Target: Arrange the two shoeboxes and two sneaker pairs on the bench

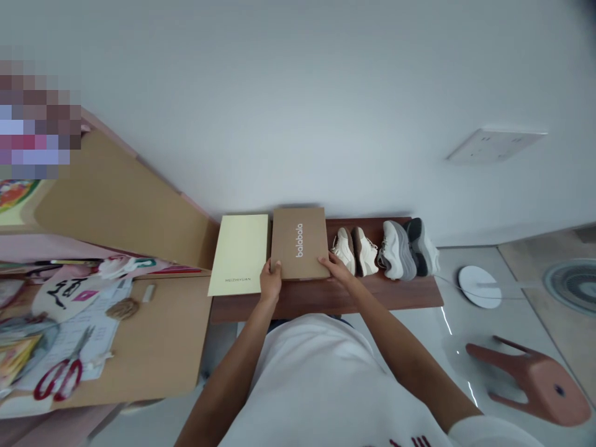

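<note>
A brown shoebox lettered "balabala" sits on a dark reddish wooden bench against the wall. My left hand grips its front left corner, thumb on the lid. At the front right corner my right hand holds it the same way. To the box's left lies a pale yellow box marked "MEIZHIYUAN". On its right stands a pair of cream shoes, close to my right hand. Farther right are grey-and-white sneakers, one of them with a dark side.
A desk at left bears red-handled scissors, papers and a brown coil. A pinkish stool and a fan stand on the floor at right. A socket plate is on the wall.
</note>
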The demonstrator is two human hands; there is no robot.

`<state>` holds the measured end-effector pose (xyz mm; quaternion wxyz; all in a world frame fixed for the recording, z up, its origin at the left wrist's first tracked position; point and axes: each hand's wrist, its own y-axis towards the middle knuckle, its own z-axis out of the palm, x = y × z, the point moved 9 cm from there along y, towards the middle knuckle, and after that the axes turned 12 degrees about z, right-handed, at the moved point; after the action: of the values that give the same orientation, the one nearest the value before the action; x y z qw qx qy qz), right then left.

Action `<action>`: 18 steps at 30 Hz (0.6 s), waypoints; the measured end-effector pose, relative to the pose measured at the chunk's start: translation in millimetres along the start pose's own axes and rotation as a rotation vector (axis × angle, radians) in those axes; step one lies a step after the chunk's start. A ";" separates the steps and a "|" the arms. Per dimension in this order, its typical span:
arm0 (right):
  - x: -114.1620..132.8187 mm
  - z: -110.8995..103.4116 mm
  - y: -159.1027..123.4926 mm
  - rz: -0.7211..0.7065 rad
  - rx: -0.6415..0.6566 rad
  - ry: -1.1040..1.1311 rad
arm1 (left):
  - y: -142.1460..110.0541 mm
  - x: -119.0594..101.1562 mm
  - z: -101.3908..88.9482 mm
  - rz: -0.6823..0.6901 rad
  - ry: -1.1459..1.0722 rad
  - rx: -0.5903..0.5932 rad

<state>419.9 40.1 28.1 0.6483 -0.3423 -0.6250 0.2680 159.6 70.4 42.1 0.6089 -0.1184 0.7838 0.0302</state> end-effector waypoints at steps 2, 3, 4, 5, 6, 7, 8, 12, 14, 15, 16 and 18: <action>-2.9 0.9 6.1 0.010 -0.008 -0.006 | 0.8 0.5 -0.8 0.002 0.053 0.012; -4.3 1.4 9.0 0.012 -0.017 -0.013 | 1.3 1.0 -1.4 -0.001 0.084 0.022; -5.8 2.0 11.7 0.015 -0.027 -0.019 | 1.8 1.8 -1.9 -0.008 0.117 0.035; -7.6 2.6 14.4 0.017 -0.037 -0.024 | 2.3 3.0 -2.5 -0.021 0.151 0.050; -9.8 3.5 17.0 0.020 -0.042 -0.027 | 2.9 4.4 -2.9 -0.038 0.186 0.066; -12.5 4.4 19.5 0.023 -0.044 -0.027 | 3.5 5.8 -3.2 -0.055 0.217 0.081; -15.7 5.1 22.0 0.030 -0.045 -0.024 | 4.1 7.0 -3.3 -0.071 0.247 0.096; -29.6 6.5 30.7 0.071 -0.042 -0.014 | 6.5 9.3 -0.1 -0.109 0.354 0.162; -32.5 6.9 33.5 0.075 -0.043 -0.019 | 6.8 10.7 2.2 -0.121 0.391 0.187; -33.0 7.0 34.6 0.074 -0.045 -0.022 | 6.8 11.3 3.0 -0.122 0.403 0.193; -33.2 7.1 35.5 0.075 -0.047 -0.023 | 6.8 11.9 3.7 -0.120 0.413 0.195; -33.4 6.7 36.8 0.083 -0.057 -0.017 | 6.8 12.5 4.9 -0.103 0.428 0.195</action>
<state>413.6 37.9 -21.6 0.6213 -0.3838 -0.6232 0.2798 159.9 76.1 28.2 0.4381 -0.1026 0.8872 -0.1026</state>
